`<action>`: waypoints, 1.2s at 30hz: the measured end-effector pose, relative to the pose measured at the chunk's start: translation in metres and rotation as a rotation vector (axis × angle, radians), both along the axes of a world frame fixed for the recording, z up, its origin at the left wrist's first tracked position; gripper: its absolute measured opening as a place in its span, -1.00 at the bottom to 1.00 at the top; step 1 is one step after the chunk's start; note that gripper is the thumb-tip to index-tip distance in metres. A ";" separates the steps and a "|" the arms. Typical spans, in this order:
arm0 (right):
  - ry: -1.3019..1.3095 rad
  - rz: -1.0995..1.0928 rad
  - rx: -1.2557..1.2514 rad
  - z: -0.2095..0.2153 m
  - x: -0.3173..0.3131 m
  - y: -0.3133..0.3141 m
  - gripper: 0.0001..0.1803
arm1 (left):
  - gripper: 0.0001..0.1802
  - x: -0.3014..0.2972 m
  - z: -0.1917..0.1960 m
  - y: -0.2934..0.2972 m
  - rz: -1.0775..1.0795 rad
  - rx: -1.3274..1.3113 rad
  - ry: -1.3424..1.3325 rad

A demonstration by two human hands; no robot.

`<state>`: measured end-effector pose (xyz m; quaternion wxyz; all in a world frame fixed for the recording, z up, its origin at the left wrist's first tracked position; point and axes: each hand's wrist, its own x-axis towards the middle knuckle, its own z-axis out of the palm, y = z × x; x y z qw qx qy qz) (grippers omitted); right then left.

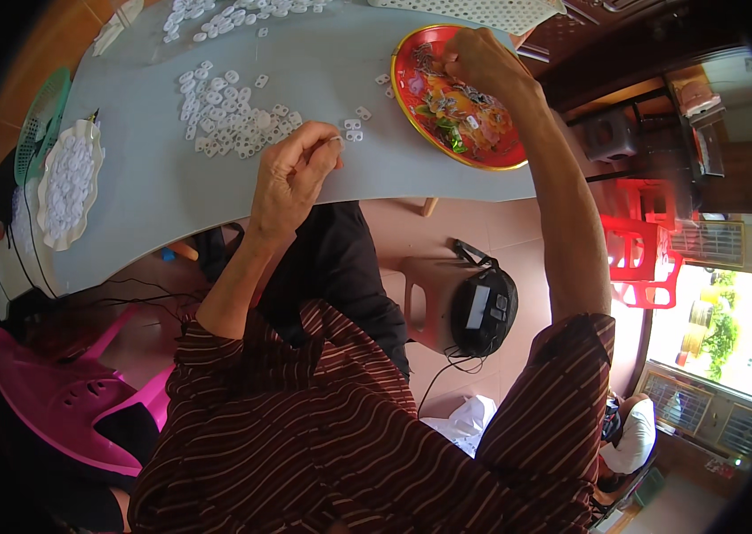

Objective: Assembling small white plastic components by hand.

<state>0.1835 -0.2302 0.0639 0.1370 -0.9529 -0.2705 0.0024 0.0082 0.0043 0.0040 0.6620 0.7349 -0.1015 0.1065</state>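
Observation:
My left hand (291,176) is closed in a pinch above the front of the table, a small white plastic piece (339,141) showing at its fingertips. A few similar two-holed white pieces (354,125) lie just beyond it on the right. Left of that hand spreads a loose pile of white pieces (225,111). My right hand (487,64) reaches into a round red tray (498,158) with a yellow rim and a flower pattern. Its fingers are bent together over small metal parts (428,60); what they grip is hidden.
A scalloped dish (53,238) full of white pieces and a green basket (44,111) stand at the table's left end. More white pieces (242,13) and a white perforated basket (469,12) are at the far side. Below are a stool with a black bag (485,311) and a pink chair (64,392).

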 end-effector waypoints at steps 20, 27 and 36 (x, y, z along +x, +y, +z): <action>0.442 -0.117 1.027 -0.049 -0.147 0.083 -0.87 | -0.84 0.002 0.000 0.006 0.072 -0.091 0.022; 0.538 -0.050 1.306 -0.052 -0.146 0.084 -0.83 | -0.81 0.004 0.001 0.012 0.013 -0.016 0.044; 0.516 -0.040 1.316 -0.055 -0.148 0.086 -0.80 | -0.81 0.003 0.000 0.015 -0.058 0.087 0.029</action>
